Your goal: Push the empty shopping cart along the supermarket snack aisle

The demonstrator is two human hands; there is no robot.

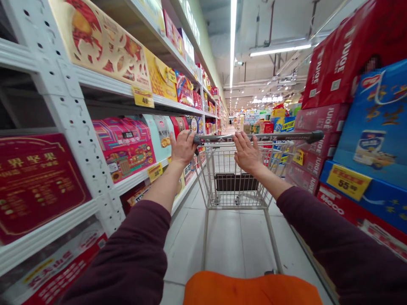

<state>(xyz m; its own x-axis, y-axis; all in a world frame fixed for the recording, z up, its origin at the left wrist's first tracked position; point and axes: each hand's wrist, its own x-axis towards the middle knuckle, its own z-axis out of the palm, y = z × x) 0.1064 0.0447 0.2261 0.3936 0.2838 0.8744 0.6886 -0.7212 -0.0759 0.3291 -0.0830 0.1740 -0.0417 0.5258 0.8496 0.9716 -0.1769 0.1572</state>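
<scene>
A metal shopping cart (237, 199) stands in front of me, its grey handle bar (282, 137) running across the middle of the view. At the bar's left end, my left hand (183, 147) is closed around the grip. My right hand (248, 151) lies on the middle of the bar, palm down, its fingers stretched out and nearly flat rather than curled round it. Through the wire basket a dark panel (237, 182) shows low down. No goods can be made out in the basket.
White shelving (68, 106) with boxed snacks and yellow price tags (143, 97) runs close along the left. Stacked red cartons (330, 63) and blue gift boxes (375, 127) line the right. Pale floor tiles (225, 237) lie below; the narrow aisle stretches ahead between them.
</scene>
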